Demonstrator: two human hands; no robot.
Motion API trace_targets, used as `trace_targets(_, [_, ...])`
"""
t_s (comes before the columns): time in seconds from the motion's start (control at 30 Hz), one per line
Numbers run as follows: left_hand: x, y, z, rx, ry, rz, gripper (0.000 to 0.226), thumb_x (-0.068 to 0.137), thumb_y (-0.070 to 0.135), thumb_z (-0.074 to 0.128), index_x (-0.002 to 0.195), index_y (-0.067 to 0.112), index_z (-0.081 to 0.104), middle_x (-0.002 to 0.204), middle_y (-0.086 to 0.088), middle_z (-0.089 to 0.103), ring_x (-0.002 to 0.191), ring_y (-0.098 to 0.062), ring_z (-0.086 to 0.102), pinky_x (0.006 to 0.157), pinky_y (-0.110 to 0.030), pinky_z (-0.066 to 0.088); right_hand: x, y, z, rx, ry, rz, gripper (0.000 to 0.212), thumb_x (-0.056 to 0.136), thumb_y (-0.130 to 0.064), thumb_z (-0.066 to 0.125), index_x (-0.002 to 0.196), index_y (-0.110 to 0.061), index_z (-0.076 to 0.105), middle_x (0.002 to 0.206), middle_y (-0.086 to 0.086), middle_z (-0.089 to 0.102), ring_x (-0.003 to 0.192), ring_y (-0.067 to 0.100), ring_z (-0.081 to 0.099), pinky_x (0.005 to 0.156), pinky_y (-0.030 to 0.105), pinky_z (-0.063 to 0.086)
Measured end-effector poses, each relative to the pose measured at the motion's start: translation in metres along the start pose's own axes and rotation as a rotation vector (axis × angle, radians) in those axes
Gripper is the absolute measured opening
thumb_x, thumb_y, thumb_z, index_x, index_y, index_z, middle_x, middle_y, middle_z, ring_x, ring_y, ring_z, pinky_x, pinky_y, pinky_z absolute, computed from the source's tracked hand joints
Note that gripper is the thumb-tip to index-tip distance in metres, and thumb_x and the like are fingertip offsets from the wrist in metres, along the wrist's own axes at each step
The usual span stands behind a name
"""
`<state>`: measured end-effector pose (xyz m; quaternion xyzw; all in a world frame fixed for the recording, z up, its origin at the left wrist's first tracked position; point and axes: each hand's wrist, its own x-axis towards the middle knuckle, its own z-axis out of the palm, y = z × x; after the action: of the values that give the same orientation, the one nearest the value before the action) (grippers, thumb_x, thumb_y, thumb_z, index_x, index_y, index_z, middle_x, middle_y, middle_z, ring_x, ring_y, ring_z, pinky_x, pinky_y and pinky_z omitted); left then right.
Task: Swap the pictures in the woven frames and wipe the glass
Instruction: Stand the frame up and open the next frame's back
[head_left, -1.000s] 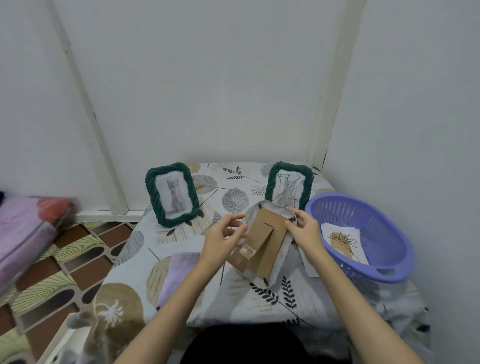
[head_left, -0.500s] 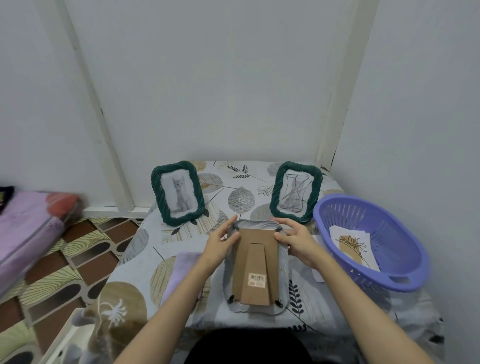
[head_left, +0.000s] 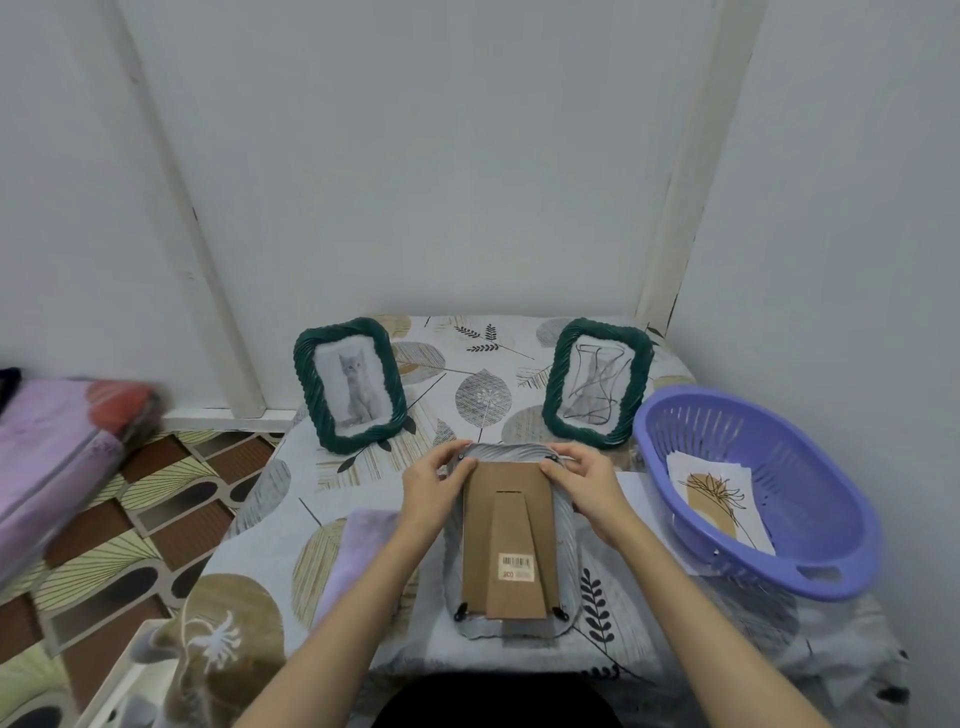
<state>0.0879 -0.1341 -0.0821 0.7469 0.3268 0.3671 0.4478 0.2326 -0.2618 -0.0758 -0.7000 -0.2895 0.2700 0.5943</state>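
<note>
On leaf-print cloth (head_left: 363, 525), face-down grey woven frame (head_left: 568, 540), brown cardboard back (head_left: 475, 525).

There is one view only, from a wide-angle camera worn on the person's head, looking forward and steeply down over a low table covered in a leaf-printed cloth (head_left: 363, 499). It sits close above both forearms, which reach in from the bottom edge toward the middle of the picture. The lens faces a white wall corner, and its wide angle bends the wall's upright trim strips outward. At the left edge it catches patterned brown floor tiles (head_left: 171, 499); at the right, a lilac plastic slotted basket (head_left: 810, 519) beside the side wall.
</note>
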Motion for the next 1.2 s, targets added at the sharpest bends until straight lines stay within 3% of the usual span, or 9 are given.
trace_targets(0.07, [0.002,0.000,0.003,0.006,0.042,-0.009,0.019,0.082,0.014,0.066,0.100,0.009,0.070,0.094,0.008,0.064,0.095,-0.009,0.060,0.077,-0.001,0.042,0.004,0.003,0.003,0.011,0.031,-0.014,0.024,0.085,-0.012,0.063,0.108,-0.008,0.062,0.096,0.014,0.069,0.083,0.019,0.062,0.063,0.018,0.050])
trace_targets(0.13, [0.005,-0.001,0.006,-0.014,0.074,-0.041,0.011,0.081,0.015,0.067,0.091,0.010,0.071,0.087,0.006,0.067,0.093,-0.014,0.064,0.087,-0.018,0.048,0.006,0.004,0.006,0.010,0.056,-0.019,0.018,0.084,-0.010,0.063,0.102,-0.008,0.063,0.091,0.012,0.067,0.081,0.017,0.062,0.072,0.026,0.050])
trace_targets(0.23, [0.006,-0.005,0.007,-0.018,0.049,-0.064,0.010,0.082,0.015,0.067,0.091,0.012,0.070,0.088,0.003,0.067,0.094,-0.017,0.064,0.092,-0.033,0.050,0.008,0.005,0.010,-0.028,0.094,-0.025,0.020,0.084,-0.008,0.062,0.104,-0.004,0.064,0.087,0.005,0.064,0.079,0.011,0.058,0.064,0.007,0.046])
trace_targets(0.33, [0.001,-0.011,0.005,0.027,-0.112,-0.099,0.045,0.079,0.026,0.070,0.120,0.014,0.056,0.110,0.002,0.058,0.106,-0.014,0.055,0.088,-0.025,0.044,0.011,0.010,0.011,-0.154,0.095,-0.020,0.037,0.080,-0.009,0.067,0.116,-0.011,0.059,0.096,0.001,0.057,0.090,0.013,0.051,0.063,0.009,0.042])
trace_targets(0.5, [-0.004,-0.029,0.004,0.164,-0.315,-0.153,0.099,0.061,0.042,0.082,0.140,0.016,0.029,0.132,-0.004,0.044,0.122,-0.019,0.044,0.105,-0.035,0.039,0.013,0.029,0.015,-0.435,0.072,0.001,0.058,0.076,-0.022,0.070,0.129,-0.019,0.047,0.115,0.008,0.056,0.105,0.020,0.051,0.093,0.036,0.045])
trace_targets(0.7, [-0.010,-0.038,0.007,0.369,-0.357,-0.108,0.101,0.063,0.050,0.077,0.142,0.016,0.024,0.144,-0.006,0.037,0.133,-0.022,0.034,0.111,-0.038,0.030,0.006,0.034,0.016,-0.511,0.006,-0.009,0.054,0.081,-0.016,0.065,0.131,-0.011,0.046,0.128,0.013,0.055,0.120,0.022,0.050,0.103,0.031,0.039])
trace_targets(0.93, [-0.039,-0.032,-0.018,0.355,-0.513,-0.011,0.086,0.062,0.055,0.074,0.134,0.021,0.041,0.146,-0.001,0.033,0.137,-0.016,0.029,0.114,-0.034,0.024,-0.048,0.027,-0.011,-0.588,-0.160,-0.122,0.041,0.082,-0.027,0.067,0.120,-0.018,0.056,0.127,0.005,0.050,0.101,0.011,0.048,0.080,0.015,0.039])
trace_targets(1.07, [-0.059,-0.025,-0.031,0.498,-0.713,0.023,0.093,0.057,0.048,0.081,0.136,0.022,0.039,0.154,0.001,0.019,0.143,-0.015,0.012,0.117,-0.031,0.010,-0.079,0.032,-0.021,-0.638,-0.341,-0.039,0.065,0.058,-0.050,0.080,0.116,-0.035,0.054,0.142,0.000,0.030,0.132,0.015,0.028,0.110,0.035,0.029])
trace_targets(1.2, [-0.075,-0.022,-0.036,0.537,-0.679,0.068,0.101,0.046,0.057,0.079,0.134,0.021,0.043,0.153,0.002,0.023,0.141,-0.013,0.018,0.113,-0.023,0.012,-0.093,0.031,-0.020,-0.709,-0.367,-0.061,0.067,0.058,-0.036,0.085,0.117,-0.030,0.055,0.147,0.003,0.024,0.138,0.018,0.017,0.111,0.033,0.021])
